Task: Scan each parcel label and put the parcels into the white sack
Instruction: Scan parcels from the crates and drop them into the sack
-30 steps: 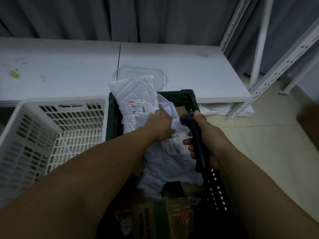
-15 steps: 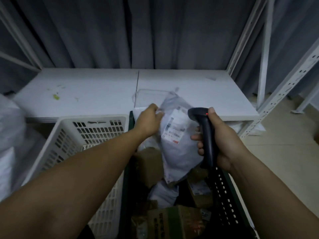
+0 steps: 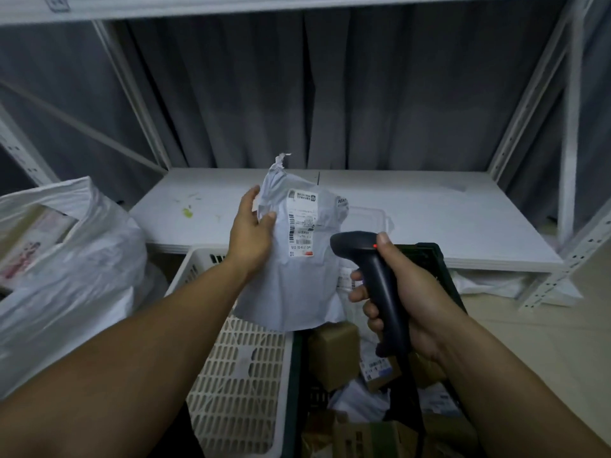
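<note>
White sack [image 3: 69, 259] sits far left w/ a white basket [image 3: 241, 375] just beside it. Above the basket, L hand [image 3: 253, 234] pinches the upper-left edge of a grey poly parcel [image 3: 291, 292] btwn thumb & fingers, holding it up well clear of the sack, label [image 3: 301, 226] facing the cam. At right, R hand [image 3: 410, 292] is curled tight round the black scanner [image 3: 377, 279] handle, red light on, head near the label, over a dark crate [image 3: 426, 251] of more parcels.

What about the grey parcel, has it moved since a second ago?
Yes. The left hand lifted the grey parcel up out of the green crate, level with the white table.
</note>
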